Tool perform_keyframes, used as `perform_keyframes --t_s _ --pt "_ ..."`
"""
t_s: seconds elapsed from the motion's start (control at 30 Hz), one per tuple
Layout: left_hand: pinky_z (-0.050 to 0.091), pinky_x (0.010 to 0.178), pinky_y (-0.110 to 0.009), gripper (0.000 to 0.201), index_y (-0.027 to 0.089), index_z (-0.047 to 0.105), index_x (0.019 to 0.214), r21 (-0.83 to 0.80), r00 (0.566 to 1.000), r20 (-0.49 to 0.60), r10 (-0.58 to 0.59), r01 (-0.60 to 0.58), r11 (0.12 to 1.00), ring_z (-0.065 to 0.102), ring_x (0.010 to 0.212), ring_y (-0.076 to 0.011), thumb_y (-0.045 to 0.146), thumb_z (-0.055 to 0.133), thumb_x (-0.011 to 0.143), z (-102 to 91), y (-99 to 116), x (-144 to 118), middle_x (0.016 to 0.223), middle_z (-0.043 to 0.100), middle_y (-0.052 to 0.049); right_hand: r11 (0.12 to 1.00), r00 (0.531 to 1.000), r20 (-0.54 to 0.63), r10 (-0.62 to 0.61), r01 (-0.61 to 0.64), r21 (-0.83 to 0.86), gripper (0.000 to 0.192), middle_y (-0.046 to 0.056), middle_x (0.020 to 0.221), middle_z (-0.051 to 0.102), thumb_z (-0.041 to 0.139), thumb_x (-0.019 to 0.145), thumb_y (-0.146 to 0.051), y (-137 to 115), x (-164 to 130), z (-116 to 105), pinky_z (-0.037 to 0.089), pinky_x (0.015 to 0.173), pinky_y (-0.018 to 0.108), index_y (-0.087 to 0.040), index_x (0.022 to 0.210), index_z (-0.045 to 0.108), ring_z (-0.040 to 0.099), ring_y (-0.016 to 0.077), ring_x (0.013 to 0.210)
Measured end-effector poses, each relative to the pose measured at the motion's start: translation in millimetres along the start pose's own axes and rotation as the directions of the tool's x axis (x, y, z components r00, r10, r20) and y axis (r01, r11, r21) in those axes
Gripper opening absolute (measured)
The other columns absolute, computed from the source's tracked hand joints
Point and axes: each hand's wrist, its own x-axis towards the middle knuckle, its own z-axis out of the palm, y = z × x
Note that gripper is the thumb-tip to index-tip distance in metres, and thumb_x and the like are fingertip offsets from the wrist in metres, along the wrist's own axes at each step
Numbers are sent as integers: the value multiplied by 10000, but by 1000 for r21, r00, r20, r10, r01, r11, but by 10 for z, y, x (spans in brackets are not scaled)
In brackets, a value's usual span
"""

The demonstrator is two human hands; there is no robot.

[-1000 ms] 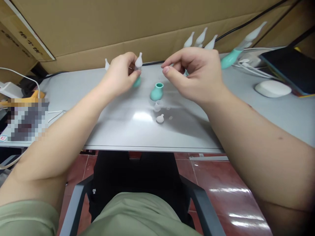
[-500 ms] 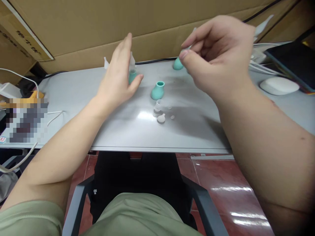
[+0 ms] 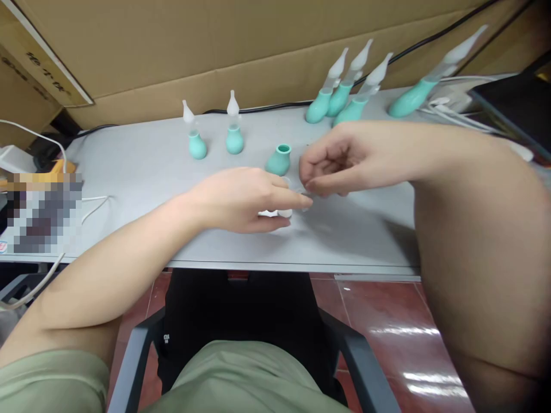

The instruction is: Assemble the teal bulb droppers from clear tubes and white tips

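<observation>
A teal rubber bulb (image 3: pixel 279 162) with an open neck sits on the desk just beyond my hands. My left hand (image 3: pixel 252 198) is low over the desk, fingers stretched and apart, above some small parts. Between its thumb and index finger a white cap (image 3: pixel 284 213) shows; clear plastic pieces are partly hidden by the fingers. Beside it, my right hand (image 3: pixel 338 163) has curled fingers with the tips pinched together close to the left index finger. What the pinch holds, if anything, is too small to make out.
Two bulb nasal aspirators with white tips (image 3: pixel 234 139) stand back left. Several more aspirators (image 3: pixel 318 107) lean at the back right, near a dark tablet-like object (image 3: pixel 508 109) and white cables. A cardboard wall (image 3: pixel 172 63) borders the desk (image 3: pixel 142 166). A white cable hangs at left.
Both hands have come down toward the small parts, the left moving right and the right moving left. The aspirators behind them are now uncovered.
</observation>
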Motion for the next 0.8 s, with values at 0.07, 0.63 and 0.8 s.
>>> perform_keyframes --t_s 0.07,0.63,0.8 --pt "622 819 -350 303 277 913 1407 51 997 77 -3 -1 999 910 976 -237 127 793 1174 -22 49 57 1151 939 -44 996 993 85 78 -73 -52 128 -118 712 760 874 1046 -146 -23 4 8 438 653 229 -248 976 910 701 86 610" --pt "606 798 -383 217 223 894 1112 6 986 124 -108 108 994 876 917 -244 72 742 1141 -34 50 127 1113 935 -85 967 969 130 210 -185 -178 313 -69 696 775 808 888 7 -151 63 146 466 558 300 -277 828 925 719 168 624" --pt "713 839 -380 237 253 758 886 -254 982 -12 -189 180 950 833 808 -209 62 820 1012 7 1 96 847 805 7 999 999 20 -29 29 22 259 -86 723 807 880 898 -19 -44 -21 63 494 555 215 -264 849 946 737 107 608"
